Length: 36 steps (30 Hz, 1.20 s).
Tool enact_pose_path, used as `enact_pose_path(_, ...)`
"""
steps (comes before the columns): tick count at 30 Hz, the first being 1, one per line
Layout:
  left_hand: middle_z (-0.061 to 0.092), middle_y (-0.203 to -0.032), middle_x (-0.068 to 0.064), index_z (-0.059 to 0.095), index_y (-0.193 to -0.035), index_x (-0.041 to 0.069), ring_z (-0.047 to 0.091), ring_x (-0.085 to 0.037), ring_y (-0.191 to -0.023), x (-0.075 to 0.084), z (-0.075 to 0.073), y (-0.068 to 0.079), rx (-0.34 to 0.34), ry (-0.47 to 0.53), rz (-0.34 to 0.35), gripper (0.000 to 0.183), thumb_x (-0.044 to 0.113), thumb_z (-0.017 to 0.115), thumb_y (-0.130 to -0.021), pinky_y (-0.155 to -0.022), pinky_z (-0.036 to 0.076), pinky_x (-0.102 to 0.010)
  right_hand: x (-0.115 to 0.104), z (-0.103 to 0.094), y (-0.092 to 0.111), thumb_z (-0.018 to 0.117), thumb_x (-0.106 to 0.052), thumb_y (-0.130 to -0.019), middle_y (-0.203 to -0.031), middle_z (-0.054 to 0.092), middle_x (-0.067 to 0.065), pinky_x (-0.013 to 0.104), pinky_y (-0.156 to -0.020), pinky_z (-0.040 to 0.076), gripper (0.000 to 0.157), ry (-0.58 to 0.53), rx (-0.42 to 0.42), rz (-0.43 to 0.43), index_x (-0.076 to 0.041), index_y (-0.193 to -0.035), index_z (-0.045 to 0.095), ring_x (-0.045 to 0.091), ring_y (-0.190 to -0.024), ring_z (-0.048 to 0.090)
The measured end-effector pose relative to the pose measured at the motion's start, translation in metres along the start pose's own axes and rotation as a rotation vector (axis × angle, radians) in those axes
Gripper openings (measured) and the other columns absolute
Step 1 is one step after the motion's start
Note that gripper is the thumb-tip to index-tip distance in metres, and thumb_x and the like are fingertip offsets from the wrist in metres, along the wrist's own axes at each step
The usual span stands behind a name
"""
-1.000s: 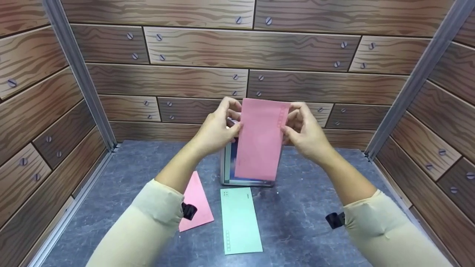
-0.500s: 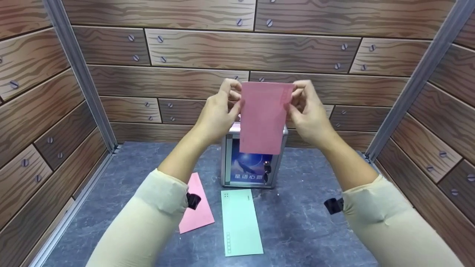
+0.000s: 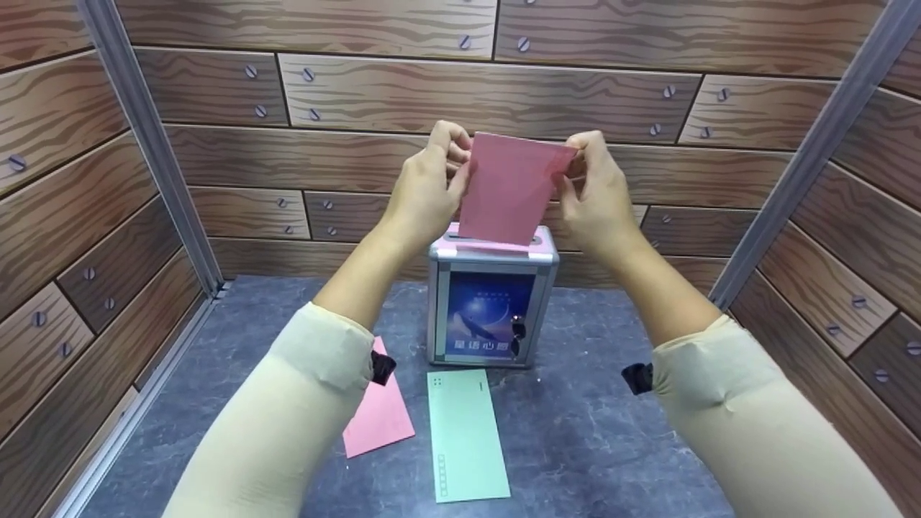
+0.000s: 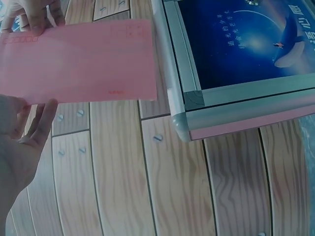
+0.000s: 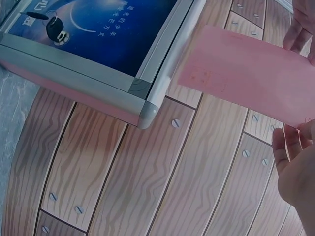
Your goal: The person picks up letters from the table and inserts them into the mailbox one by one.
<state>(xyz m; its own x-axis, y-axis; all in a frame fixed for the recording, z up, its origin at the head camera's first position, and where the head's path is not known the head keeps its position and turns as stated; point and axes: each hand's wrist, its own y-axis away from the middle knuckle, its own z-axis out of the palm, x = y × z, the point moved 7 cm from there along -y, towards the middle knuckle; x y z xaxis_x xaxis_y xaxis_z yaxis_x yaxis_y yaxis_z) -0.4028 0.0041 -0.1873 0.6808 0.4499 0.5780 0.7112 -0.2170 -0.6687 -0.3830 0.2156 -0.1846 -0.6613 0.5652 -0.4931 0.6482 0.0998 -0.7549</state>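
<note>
Between both hands a pink envelope (image 3: 507, 191) is held up in the air, tilted slightly. My left hand (image 3: 432, 180) pinches its left edge, thumb toward me. On the opposite edge, my right hand (image 3: 596, 194) pinches near the upper corner. The envelope's lower edge overlaps the top of a metal-framed box (image 3: 541, 252) in the head view. That box has a pink top with a slot and a blue whale picture on its front. Both wrist views show a gap between the envelope (image 4: 83, 64) and the box (image 5: 147, 98).
A green envelope (image 3: 468, 435) lies flat on the dark table in front of the box. To its left lies another pink envelope (image 3: 385, 417), partly covered by my left sleeve. Keys (image 3: 516, 334) hang from the box's front lock. Wood-patterned walls (image 3: 403, 93) surround the table.
Both hands have risen with the pink envelope, lifting it from in front of the box to the level of its top. The box front and its slot have come into view.
</note>
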Motion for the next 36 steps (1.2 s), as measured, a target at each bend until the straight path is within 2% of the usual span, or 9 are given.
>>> enact_pose_path(6, 0.072, -0.119, -0.015, 0.053, -0.123, 0.004, 0.077, -0.027, -0.113, -0.013, 0.009, 0.003, 0.029, -0.016, 0.017, 0.014, 0.006, 0.058, -0.11, -0.098, 0.063, -0.032, 0.007, 0.006, -0.001, 0.055, 0.017, -0.096, -0.102, 0.064, 0.018, 0.016, -0.082, 0.05, 0.022, 0.073, -0.008, -0.072, 0.004, -0.113, 0.05, 0.02, -0.092, 0.063)
enact_pose_path(10, 0.073, -0.119, -0.016, 0.053, -0.123, 0.004, 0.076, -0.028, -0.115, -0.021, 0.013, 0.004, 0.037, -0.019, 0.009, 0.015, 0.007, 0.059, -0.11, -0.102, 0.062, -0.035, 0.014, 0.01, 0.0, 0.053, 0.017, -0.096, -0.102, 0.064, 0.019, 0.017, -0.082, 0.05, 0.024, 0.089, -0.02, -0.081, 0.003, -0.116, 0.05, 0.026, -0.093, 0.066)
enact_pose_path(17, 0.075, -0.117, -0.013, 0.053, -0.124, 0.006, 0.078, -0.027, -0.108, -0.034, 0.02, 0.001, 0.034, -0.023, -0.015, 0.017, 0.011, 0.061, -0.11, -0.096, 0.063, -0.038, 0.031, 0.017, 0.004, 0.06, 0.01, -0.099, -0.101, 0.069, 0.021, 0.015, -0.081, 0.051, 0.022, 0.029, 0.022, -0.017, 0.004, -0.118, 0.05, 0.028, -0.092, 0.069)
enact_pose_path(23, 0.076, -0.116, -0.015, 0.053, -0.125, 0.006, 0.076, -0.029, -0.107, -0.058, 0.035, 0.008, 0.055, -0.047, -0.029, 0.018, 0.011, 0.061, -0.11, -0.097, 0.062, -0.041, 0.053, 0.033, 0.012, 0.066, 0.001, -0.103, -0.102, 0.069, 0.019, 0.017, -0.082, 0.053, 0.022, 0.005, 0.053, 0.021, 0.002, -0.121, 0.053, 0.026, -0.092, 0.07)
enact_pose_path(30, 0.077, -0.116, -0.013, 0.054, -0.124, 0.007, 0.075, -0.031, -0.107, -0.082, 0.051, 0.014, 0.053, -0.06, -0.061, 0.015, 0.01, 0.059, -0.11, -0.096, 0.06, -0.046, 0.08, 0.051, 0.025, 0.064, 0.005, -0.102, -0.098, 0.068, 0.016, 0.015, -0.076, 0.053, 0.023, -0.074, 0.052, 0.08, 0.002, -0.123, 0.055, 0.013, -0.083, 0.063)
enact_pose_path(36, 0.078, -0.118, -0.014, 0.054, -0.125, 0.008, 0.075, -0.032, -0.11, -0.093, 0.056, 0.022, 0.032, -0.095, -0.053, 0.014, 0.012, 0.057, -0.112, -0.097, 0.06, -0.049, 0.095, 0.063, 0.034, 0.065, 0.003, -0.103, -0.095, 0.067, 0.016, 0.017, -0.074, 0.051, 0.02, -0.154, 0.088, 0.126, 0.003, -0.122, 0.058, 0.01, -0.082, 0.059)
